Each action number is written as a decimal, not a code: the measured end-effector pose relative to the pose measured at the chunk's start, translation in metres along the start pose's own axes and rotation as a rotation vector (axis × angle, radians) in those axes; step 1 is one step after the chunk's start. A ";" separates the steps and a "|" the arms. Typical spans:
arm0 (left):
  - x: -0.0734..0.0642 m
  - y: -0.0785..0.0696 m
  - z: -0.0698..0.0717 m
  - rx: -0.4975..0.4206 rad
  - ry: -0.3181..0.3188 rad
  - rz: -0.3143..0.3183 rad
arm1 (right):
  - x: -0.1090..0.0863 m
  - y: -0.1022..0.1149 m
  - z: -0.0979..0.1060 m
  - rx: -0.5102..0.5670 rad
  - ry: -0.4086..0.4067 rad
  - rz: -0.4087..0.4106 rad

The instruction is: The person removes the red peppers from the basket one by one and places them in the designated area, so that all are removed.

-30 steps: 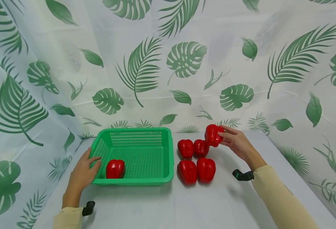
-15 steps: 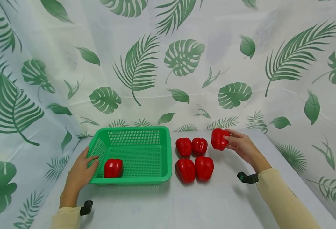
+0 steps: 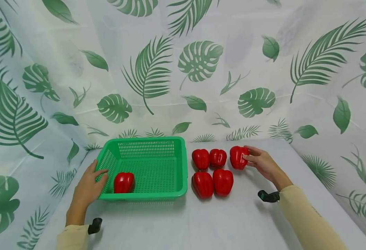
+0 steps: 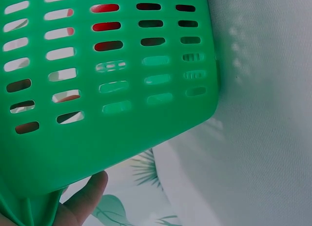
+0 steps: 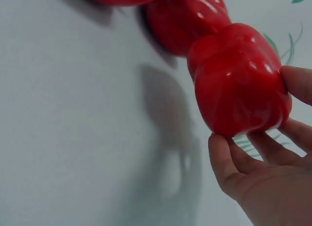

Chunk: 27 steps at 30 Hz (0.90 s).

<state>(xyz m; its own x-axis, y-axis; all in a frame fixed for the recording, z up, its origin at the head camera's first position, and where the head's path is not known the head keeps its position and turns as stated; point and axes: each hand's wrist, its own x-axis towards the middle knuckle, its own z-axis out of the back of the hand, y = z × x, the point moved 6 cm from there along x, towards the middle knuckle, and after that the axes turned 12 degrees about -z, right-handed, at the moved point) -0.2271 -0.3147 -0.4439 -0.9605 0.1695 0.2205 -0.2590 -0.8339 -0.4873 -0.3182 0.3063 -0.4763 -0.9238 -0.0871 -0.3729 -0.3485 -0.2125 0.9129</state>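
My right hand point(image 3: 262, 164) holds a red bell pepper point(image 3: 238, 157) between thumb and fingertips, at the right end of the back row. In the right wrist view the fingers point(image 5: 270, 150) support this bell pepper point(image 5: 241, 82) from one side, and a shadow falls on the table beside it. Several more red bell peppers point(image 3: 203, 184) lie close together to its left. At the green plastic basket point(image 3: 145, 196), my left hand point(image 3: 89, 185) grips the left rim. A single bell pepper point(image 3: 124, 182) lies inside, toward the front left. In the left wrist view the basket wall point(image 4: 122, 133) hides most of that hand.
The white table point(image 3: 183, 225) runs up to a leaf-printed curtain point(image 3: 170, 69) at the back and sides. The basket's right rim stands just left of the pepper group.
My right hand has moved the held bell pepper right, away from the back-row pepper it overlapped, then lowered it toward the table. My left hand has stayed on the basket rim.
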 end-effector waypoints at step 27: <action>0.000 0.000 0.000 -0.002 -0.003 0.012 | 0.002 -0.020 -0.012 -0.057 0.035 0.047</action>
<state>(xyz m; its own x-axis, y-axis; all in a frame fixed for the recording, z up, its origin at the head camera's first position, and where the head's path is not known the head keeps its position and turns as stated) -0.2270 -0.3149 -0.4442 -0.9633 0.1578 0.2170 -0.2476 -0.8346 -0.4921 -0.3112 0.2989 -0.4977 -0.9324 -0.1316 -0.3366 -0.2947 -0.2625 0.9188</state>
